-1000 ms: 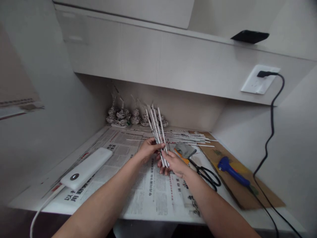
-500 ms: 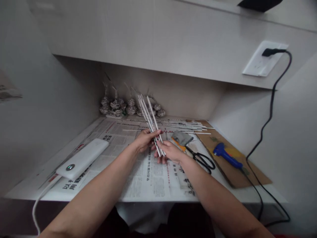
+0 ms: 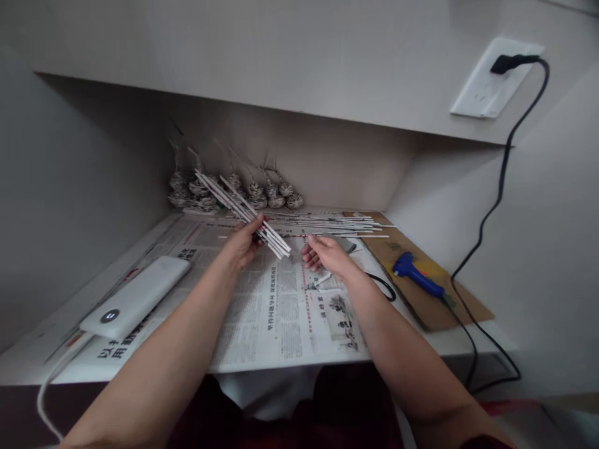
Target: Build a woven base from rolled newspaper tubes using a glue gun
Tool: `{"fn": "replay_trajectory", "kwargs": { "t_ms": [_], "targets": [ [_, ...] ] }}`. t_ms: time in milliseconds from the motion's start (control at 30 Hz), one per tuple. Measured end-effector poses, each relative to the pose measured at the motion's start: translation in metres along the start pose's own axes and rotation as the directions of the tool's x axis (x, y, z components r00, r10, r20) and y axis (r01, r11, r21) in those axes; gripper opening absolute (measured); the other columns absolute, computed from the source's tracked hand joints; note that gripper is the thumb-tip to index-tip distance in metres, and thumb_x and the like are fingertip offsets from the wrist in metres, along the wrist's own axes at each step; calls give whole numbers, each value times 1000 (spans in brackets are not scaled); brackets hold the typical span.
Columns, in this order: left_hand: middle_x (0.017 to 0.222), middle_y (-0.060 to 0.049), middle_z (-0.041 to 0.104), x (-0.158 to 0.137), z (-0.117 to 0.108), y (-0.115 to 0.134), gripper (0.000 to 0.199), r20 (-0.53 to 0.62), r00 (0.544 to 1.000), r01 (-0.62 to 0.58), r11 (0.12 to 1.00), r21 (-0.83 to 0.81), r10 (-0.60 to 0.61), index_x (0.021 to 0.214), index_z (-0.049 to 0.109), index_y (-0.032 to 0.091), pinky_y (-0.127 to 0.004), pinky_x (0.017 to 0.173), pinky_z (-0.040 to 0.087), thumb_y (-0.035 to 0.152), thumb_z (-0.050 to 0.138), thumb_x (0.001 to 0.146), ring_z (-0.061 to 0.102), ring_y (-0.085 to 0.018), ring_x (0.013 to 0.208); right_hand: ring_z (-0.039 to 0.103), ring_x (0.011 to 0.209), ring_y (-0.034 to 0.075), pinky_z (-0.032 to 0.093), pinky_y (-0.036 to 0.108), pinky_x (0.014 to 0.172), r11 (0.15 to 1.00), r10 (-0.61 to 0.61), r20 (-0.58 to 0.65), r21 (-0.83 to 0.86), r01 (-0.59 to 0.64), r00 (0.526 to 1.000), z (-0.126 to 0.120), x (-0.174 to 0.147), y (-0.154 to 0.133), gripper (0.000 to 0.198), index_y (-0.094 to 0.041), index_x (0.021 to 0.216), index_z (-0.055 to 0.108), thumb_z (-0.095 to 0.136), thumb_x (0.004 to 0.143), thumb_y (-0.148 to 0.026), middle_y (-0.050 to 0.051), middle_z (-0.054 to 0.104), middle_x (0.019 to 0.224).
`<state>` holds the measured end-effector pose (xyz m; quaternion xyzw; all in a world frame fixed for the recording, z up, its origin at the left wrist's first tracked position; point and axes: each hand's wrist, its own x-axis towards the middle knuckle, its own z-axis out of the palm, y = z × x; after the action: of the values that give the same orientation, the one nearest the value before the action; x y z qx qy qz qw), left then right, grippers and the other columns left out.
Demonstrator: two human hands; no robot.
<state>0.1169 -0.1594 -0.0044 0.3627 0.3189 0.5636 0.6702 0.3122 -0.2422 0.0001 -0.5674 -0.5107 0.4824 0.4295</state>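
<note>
A bundle of several thin rolled-newspaper sticks (image 3: 238, 209) slants up and to the left, its near ends roughly together. My left hand (image 3: 246, 242) is closed around its lower part, thumb on top. To the right of those near ends, my right hand (image 3: 322, 252) is apart from the bundle, fingers loosely curled and parted, with nothing visible in them. A short white piece (image 3: 322, 279) shows just below my right hand. More rolled-newspaper sticks (image 3: 327, 222) lie across the table behind both hands. The scissors (image 3: 384, 285) are mostly hidden by my right hand and forearm.
Newspaper (image 3: 243, 318) covers the table. A white power bank (image 3: 140, 296) with a cable lies left. At right, a blue glue gun (image 3: 416, 274) rests on cardboard (image 3: 428, 315), near a black cord (image 3: 500, 187). Several woven gourd shapes (image 3: 257, 193) stand at the back.
My right hand has let go of the bundle and moved right. My left hand has shifted left with the bundle, which now leans further over. The camera view has shifted slightly.
</note>
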Motion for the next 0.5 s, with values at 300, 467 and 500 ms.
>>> {"fn": "replay_trajectory", "kwargs": {
  "t_ms": [300, 467, 500],
  "targets": [
    [64, 2, 58, -1, -1, -4, 38, -20, 998, 66, 996, 52, -65, 81, 67, 16, -22, 49, 45, 41, 81, 56, 53, -10, 54, 58, 74, 12, 44, 21, 63, 862, -69, 373, -445, 243, 925, -22, -10, 2, 36, -18, 89, 66, 77, 63, -40, 0, 63, 80],
    [62, 2, 56, 0, -1, -5, 43, -38, 999, 35, 998, 58, -33, 82, 68, 15, -21, 47, 43, 42, 82, 52, 50, -9, 52, 56, 84, 16, 41, 24, 67, 593, 38, 353, -761, 263, 935, -28, -23, -8, 51, -23, 92, 67, 85, 46, -39, 1, 62, 93],
    [62, 2, 56, 1, -1, -5, 43, -50, 998, 32, 998, 55, -30, 82, 68, 15, -20, 46, 42, 42, 83, 52, 50, -9, 52, 56, 82, 16, 41, 23, 65, 564, 52, 336, -787, 250, 940, -27, -23, -8, 52, -23, 92, 67, 85, 46, -39, 0, 62, 91]
  ]
}}
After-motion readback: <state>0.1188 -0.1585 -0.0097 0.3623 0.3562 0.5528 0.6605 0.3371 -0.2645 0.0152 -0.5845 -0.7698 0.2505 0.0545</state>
